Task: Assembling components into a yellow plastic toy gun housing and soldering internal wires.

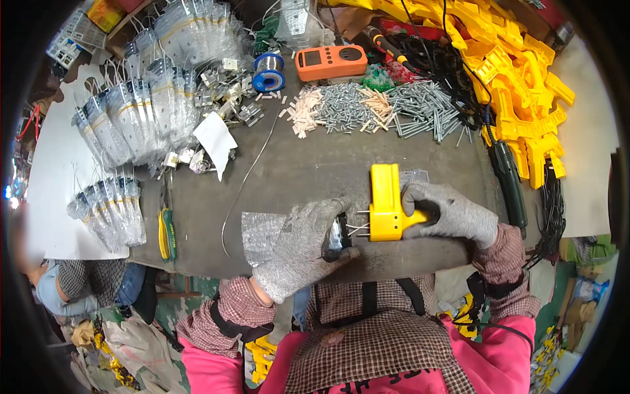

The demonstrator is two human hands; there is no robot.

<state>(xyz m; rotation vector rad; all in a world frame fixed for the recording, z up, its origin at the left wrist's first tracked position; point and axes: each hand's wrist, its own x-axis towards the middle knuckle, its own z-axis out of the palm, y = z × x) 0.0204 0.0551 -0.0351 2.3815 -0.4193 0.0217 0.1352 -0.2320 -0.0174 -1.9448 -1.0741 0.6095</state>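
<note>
In my gloved left hand (300, 238) is a small dark module with a glossy face (339, 235), gripped at its edge. White wires run from it to a yellow plastic housing (386, 213), and thin metal pins stick out of the housing's left side. My gloved right hand (453, 213) is closed round the housing's right side, thumb and fingers pressed on it. A clear bubble-wrap bag (259, 236) lies partly under my left hand. Behind the housing, a small clear plastic piece (415, 176) shows in part.
Screws (426, 108) and pale pegs (305, 108) are heaped at the back, near an orange meter (331, 62) and a solder spool (268, 73). Bagged circuit boards (108, 210) lie left, beside pliers (167, 230). Yellow housings (518, 85) pile up right, near a dark corded tool (506, 180).
</note>
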